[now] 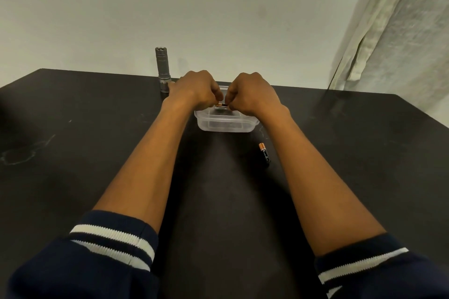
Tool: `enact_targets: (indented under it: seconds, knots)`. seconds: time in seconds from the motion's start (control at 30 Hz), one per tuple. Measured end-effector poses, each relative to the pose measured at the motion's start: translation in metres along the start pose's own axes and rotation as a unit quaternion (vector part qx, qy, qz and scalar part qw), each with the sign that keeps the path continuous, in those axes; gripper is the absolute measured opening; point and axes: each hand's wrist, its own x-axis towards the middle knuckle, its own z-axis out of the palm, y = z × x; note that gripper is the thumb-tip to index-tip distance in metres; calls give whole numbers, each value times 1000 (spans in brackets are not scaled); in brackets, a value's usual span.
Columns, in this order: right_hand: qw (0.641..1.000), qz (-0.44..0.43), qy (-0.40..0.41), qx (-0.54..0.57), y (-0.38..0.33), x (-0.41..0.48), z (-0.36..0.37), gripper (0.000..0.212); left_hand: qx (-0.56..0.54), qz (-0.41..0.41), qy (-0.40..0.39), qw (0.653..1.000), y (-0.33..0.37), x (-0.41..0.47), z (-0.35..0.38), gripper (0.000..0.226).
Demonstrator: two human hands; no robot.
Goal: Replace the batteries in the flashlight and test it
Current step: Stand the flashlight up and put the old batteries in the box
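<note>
The flashlight (162, 70) stands upright on the black table (73, 153), close to its far edge, at about 10 o'clock from the tub (226, 125). It is grey and no hand touches it.

Over the tub, a small battery (222, 104) lies level between the two hands. The left hand (194, 90) has its fingers curled and pinches the copper end. The right hand (250, 93), also curled, pinches the black end. The two hands are very near each other, with the knuckles up.

The tub is of clear plastic and has no lid on it. Something dark lies inside it, just under the fingers; what it is I cannot tell.

A second battery (264, 155) lies flat on the table at about 5 o'clock from the tub, just beside the right forearm, with its copper end toward the tub.

Both forearms are bare, and the sleeves (111, 238) are dark blue with white stripes. A pale curtain (388, 31) hangs at 2 o'clock, by the wall.
</note>
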Motion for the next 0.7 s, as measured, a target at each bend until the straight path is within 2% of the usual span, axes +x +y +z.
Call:
enact_targets:
  seconds: [0.13, 0.23, 0.43, 0.57, 0.7]
  knots:
    - [1000, 1, 17, 6, 1, 0, -2, 15, -23, -1, 18, 1000, -3, 2, -1, 33]
    - [998, 9, 40, 43, 4, -1, -11, 18, -42, -5, 74, 996, -3, 1, -5, 28]
    - [994, 8, 58, 91, 10, -22, -27, 20, -108, 26, 166, 980, 7, -29, 2, 36]
    - [992, 22, 28, 120, 16, -47, -41, 12, -127, 45, 217, 967, 5, -54, 4, 32]
    - [989, 53, -24, 135, 23, -77, -55, 5, -104, 48, 201, 973, 6, -80, 9, 36]
